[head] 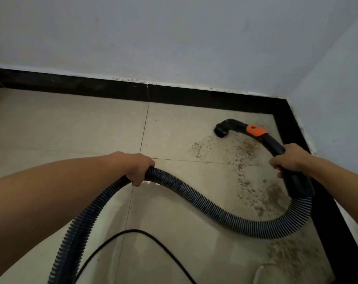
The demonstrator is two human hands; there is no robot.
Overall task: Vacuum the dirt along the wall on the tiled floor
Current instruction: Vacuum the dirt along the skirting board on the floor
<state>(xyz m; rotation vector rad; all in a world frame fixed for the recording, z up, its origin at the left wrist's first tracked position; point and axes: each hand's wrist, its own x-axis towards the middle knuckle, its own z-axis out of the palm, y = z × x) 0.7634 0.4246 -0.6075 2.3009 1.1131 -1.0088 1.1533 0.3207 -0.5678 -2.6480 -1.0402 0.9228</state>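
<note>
A black ribbed vacuum hose [204, 203] snakes across the beige tiled floor [75, 124]. My left hand [136, 168] grips the hose at mid-length. My right hand [287, 158] is closed around the curved black handle tube [274, 145], which has an orange slider [256, 130]. The tube's open nozzle end [222, 130] points down at the floor near the room's corner. Brown crumbly dirt [245, 152] is scattered below the nozzle and runs along the right wall toward me, partly under the hose.
A black baseboard [92, 87] lines the far wall and the right wall [338, 119], meeting in a corner at upper right. A thin black power cable [145, 234] loops on the floor near me. A pale curved object [260, 271] shows at the bottom edge.
</note>
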